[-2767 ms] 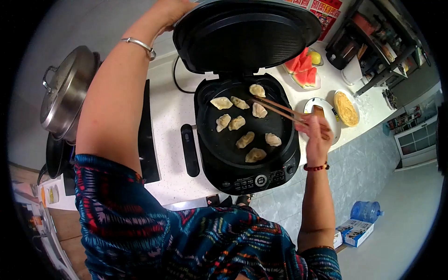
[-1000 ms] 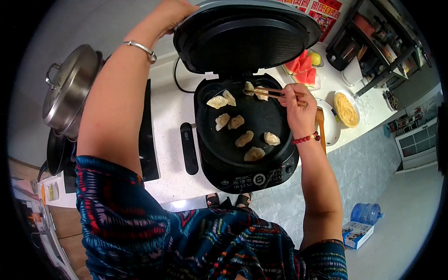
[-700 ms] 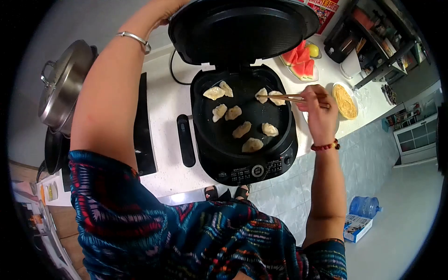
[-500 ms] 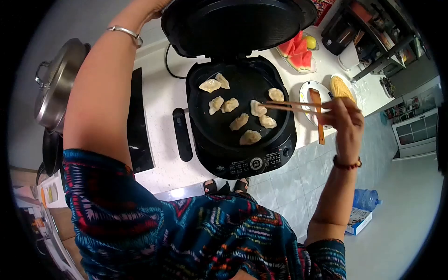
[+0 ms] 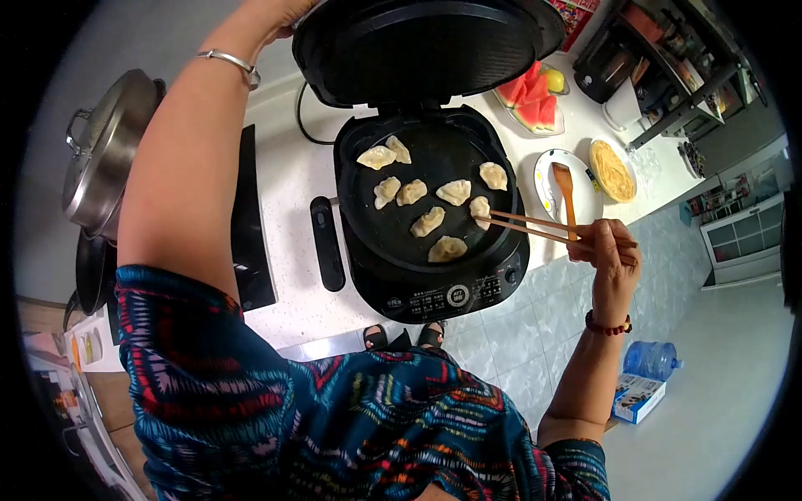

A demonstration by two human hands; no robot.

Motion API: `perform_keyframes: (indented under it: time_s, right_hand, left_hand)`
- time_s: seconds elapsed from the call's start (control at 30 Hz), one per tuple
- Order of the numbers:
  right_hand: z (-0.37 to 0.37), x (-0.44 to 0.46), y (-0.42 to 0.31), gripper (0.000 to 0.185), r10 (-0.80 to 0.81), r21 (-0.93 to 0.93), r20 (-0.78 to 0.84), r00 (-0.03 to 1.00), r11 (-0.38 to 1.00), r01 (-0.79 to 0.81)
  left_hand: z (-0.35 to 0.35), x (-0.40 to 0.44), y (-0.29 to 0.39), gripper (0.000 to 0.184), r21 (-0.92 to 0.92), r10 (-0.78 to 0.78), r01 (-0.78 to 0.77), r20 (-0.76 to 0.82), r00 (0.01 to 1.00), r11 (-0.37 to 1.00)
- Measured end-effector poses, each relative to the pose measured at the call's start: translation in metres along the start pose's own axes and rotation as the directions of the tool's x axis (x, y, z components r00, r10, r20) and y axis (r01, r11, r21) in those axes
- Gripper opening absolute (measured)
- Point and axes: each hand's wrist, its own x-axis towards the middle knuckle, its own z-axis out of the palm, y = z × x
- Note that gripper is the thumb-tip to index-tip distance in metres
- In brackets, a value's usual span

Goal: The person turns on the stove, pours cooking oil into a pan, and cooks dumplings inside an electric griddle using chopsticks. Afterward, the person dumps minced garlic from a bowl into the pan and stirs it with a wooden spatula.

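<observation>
My right hand (image 5: pixel 614 249) is closed on a pair of wooden chopsticks (image 5: pixel 539 227). Their tips touch a dumpling (image 5: pixel 479 208) near the right side of the black pan (image 5: pixel 388 230) of an electric griddle. Several other dumplings lie spread over the pan, among them one dumpling (image 5: pixel 454 193) just left of the tips and another dumpling (image 5: pixel 493 175) above them. At the top, my left hand (image 5: pixel 282 15) grips the left edge of the raised griddle lid (image 5: pixel 426 50); its fingertips are hidden behind the lid and the picture's edge.
Right of the griddle, a wooden spatula (image 5: pixel 565 190) rests on a white plate (image 5: pixel 547 171), beside a dish of yellow food (image 5: pixel 614 174). Watermelon slices (image 5: pixel 533 104) sit behind. A removable black handle (image 5: pixel 327 242) juts out left, near a dark cooktop (image 5: pixel 252 225) and a lidded steel pot (image 5: pixel 104 159).
My right hand has moved down, taking the chopstick tips from the middle dumpling to the one at its lower right. That dumpling now sits more upright; the middle one lies flatter.
</observation>
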Motion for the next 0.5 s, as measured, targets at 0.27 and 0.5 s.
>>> perform_keyframes:
  time_s: [0.27,0.5]
  right_hand:
    - [0.001,0.002,-0.004,0.02,0.022,-0.02,0.01,1.0,1.0,-0.021]
    - [0.02,0.028,0.021,0.022,-0.034,0.058,-0.054,0.998,0.998,0.037]
  left_hand:
    - [-0.003,0.008,-0.005,0.016,0.719,0.262,-0.36,0.251,0.932,0.594]
    - [-0.003,0.015,-0.015,0.015,0.817,0.428,-0.48,0.328,0.843,0.32]
